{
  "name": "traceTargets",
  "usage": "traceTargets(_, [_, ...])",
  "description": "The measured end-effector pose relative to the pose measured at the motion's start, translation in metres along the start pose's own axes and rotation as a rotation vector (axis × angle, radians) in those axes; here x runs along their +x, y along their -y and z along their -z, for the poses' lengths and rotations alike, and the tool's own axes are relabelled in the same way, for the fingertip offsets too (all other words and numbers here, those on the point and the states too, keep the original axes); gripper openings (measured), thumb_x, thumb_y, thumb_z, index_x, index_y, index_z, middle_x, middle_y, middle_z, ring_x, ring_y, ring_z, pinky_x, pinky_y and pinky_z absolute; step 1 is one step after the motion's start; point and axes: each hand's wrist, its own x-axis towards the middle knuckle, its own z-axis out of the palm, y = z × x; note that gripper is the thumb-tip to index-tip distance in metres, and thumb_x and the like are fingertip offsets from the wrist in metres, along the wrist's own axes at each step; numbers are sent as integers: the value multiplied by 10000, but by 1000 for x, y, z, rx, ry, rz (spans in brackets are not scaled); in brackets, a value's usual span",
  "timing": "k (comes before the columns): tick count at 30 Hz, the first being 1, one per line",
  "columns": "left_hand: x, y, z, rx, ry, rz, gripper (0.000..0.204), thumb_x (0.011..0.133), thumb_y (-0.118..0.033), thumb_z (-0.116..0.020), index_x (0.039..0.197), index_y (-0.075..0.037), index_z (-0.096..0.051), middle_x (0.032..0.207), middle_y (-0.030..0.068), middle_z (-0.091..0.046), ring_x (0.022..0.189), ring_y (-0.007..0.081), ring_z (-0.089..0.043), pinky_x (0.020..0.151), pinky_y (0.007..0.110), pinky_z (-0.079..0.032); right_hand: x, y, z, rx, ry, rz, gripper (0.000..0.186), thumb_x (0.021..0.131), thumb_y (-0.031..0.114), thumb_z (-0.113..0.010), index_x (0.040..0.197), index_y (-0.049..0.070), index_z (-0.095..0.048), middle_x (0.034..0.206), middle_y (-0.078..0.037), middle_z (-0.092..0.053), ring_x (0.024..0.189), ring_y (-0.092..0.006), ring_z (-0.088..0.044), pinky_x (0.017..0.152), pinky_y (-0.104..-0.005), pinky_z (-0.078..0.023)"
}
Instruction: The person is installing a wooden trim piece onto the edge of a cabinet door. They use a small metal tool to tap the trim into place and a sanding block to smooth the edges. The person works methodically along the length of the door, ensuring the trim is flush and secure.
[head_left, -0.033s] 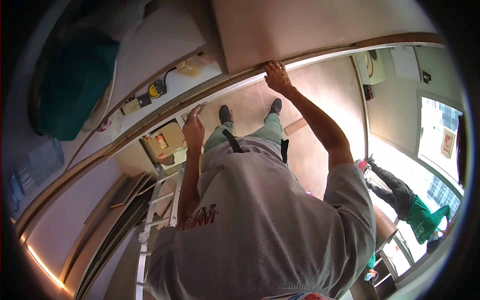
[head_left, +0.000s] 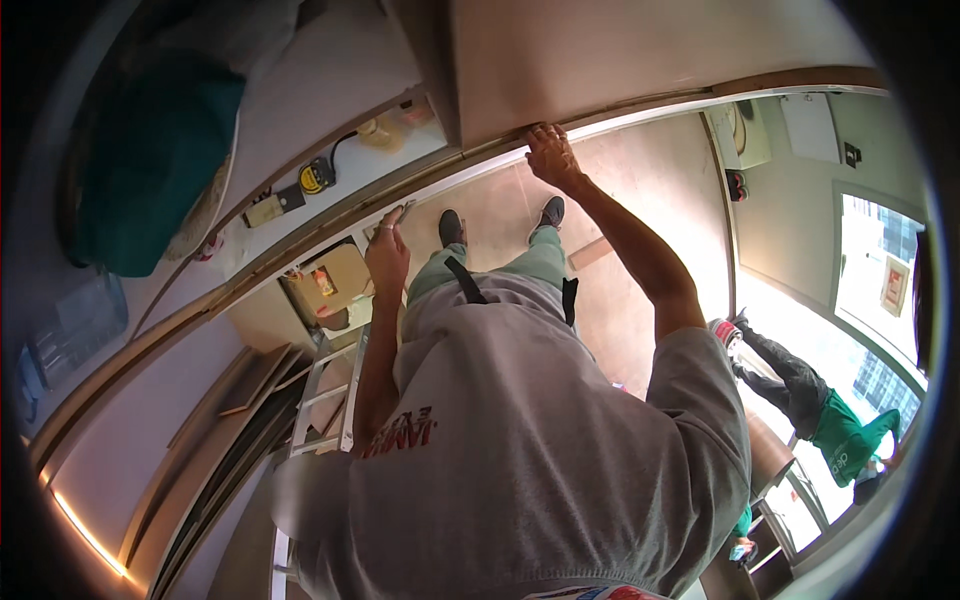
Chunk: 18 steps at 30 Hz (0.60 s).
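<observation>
My right hand [head_left: 553, 156] has its fingers curled over a long wooden edge strip [head_left: 480, 147] below a large pale brown panel [head_left: 640, 45]. My left hand [head_left: 387, 256] is raised beside the same edge further left, fingers closed round a small, thin, greyish thing [head_left: 403, 210] that I cannot make out. My feet in dark shoes [head_left: 450, 226] stand on the pale floor below, beyond my grey shirt. Left of the panel, a yellow-and-black tool [head_left: 314, 176] lies on a white surface [head_left: 390, 150].
An aluminium ladder [head_left: 330, 395] stands at my left, with boards [head_left: 200, 430] leaning beyond it. A dark green bundle [head_left: 150, 170] is at the upper left. A person in green [head_left: 840, 440] is at the lower right beside bright windows [head_left: 880, 260].
</observation>
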Motion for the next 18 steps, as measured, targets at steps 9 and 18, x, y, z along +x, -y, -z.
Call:
traceTargets(9, [48,21,13,57,154,-116,352,923,-75,-522,1248,-188,-599,977,213,-681,870,401,-656,758,503,-514,25,131,-32,-67,55,21,389,864,227,-586,1216,61,-585,1278,-158,-573,1251,-341,-481,1094,-538,-297])
traceTargets(18, [81,6,-27,15,154,-322,377,853,-23,-545,1200,-149,-626,959,154,-696,870,348,-671,748,438,-539,-4,142,-1,408,-189,-159,283,838,121,-637,1120,99,-642,1152,-156,-627,1138,-353,-550,1007,-458,-402])
